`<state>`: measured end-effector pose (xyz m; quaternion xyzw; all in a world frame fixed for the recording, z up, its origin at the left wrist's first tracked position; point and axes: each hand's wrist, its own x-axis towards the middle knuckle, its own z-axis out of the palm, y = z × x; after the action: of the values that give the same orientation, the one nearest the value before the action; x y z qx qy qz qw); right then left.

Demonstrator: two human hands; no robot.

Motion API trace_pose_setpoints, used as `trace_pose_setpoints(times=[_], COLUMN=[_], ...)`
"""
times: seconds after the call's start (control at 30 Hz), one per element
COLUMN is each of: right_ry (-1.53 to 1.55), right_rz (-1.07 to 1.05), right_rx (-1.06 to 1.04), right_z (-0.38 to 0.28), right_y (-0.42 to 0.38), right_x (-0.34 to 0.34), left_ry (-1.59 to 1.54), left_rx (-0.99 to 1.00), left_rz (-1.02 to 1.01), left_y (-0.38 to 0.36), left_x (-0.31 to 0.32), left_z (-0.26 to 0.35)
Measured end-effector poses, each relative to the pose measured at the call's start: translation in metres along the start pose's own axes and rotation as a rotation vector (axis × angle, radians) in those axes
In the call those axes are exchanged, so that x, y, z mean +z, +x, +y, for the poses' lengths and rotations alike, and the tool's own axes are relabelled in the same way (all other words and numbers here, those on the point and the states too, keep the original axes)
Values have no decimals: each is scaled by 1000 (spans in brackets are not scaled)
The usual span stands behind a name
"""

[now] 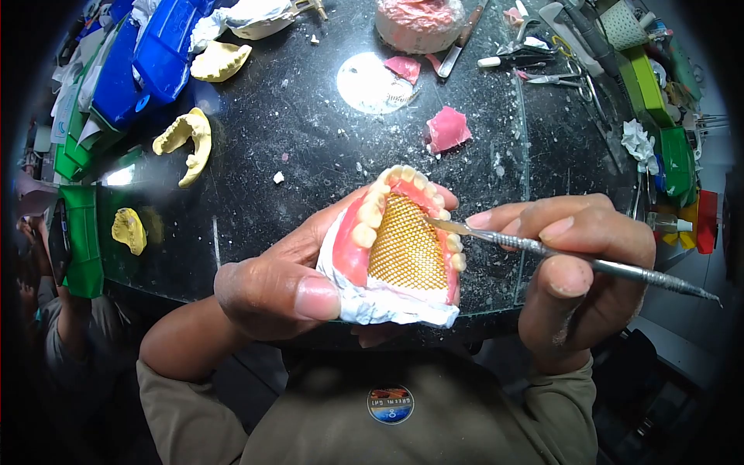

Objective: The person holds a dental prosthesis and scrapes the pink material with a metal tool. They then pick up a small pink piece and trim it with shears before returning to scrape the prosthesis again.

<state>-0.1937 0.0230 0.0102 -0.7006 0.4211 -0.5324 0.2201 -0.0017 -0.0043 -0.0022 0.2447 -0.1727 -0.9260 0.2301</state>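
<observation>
My left hand (283,287) grips a denture model (353,252) from the left and below, its thumb on the near left edge. The model carries pink wax, a row of ivory teeth (368,222) and a gold mesh (407,248) across the palate, over a white plaster base (395,308). In my right hand (593,256) is a metal wax carver (535,246), pinched between thumb and fingers. Its flat tip reaches the inner side of the right-hand teeth, at the mesh's edge; whether it touches is hard to tell. My left fingers are mostly hidden behind the model.
Pink wax pieces (449,129) and a wax-filled bowl (418,27) lie beyond the model. Yellow plaster casts (186,143) sit at left near a blue bin (167,50). Scissors (570,80), a wax knife (463,39) and green bins (678,163) stand at right.
</observation>
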Motion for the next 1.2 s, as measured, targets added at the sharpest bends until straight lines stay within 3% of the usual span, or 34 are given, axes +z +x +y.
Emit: trace_pose_setpoints(times=[0.63, 0.73, 1.2], right_ry=[54, 31, 53], right_rz=[96, 88, 22], right_rx=[164, 153, 77], right_z=[-7, -7, -4], right_y=[0, -1, -1], right_x=[3, 2, 0], left_ry=[116, 125, 122], left_rx=[78, 132, 111], left_rz=[-10, -156, -94], left_y=[-3, -4, -5], left_x=[7, 0, 5], left_z=[-2, -3, -1])
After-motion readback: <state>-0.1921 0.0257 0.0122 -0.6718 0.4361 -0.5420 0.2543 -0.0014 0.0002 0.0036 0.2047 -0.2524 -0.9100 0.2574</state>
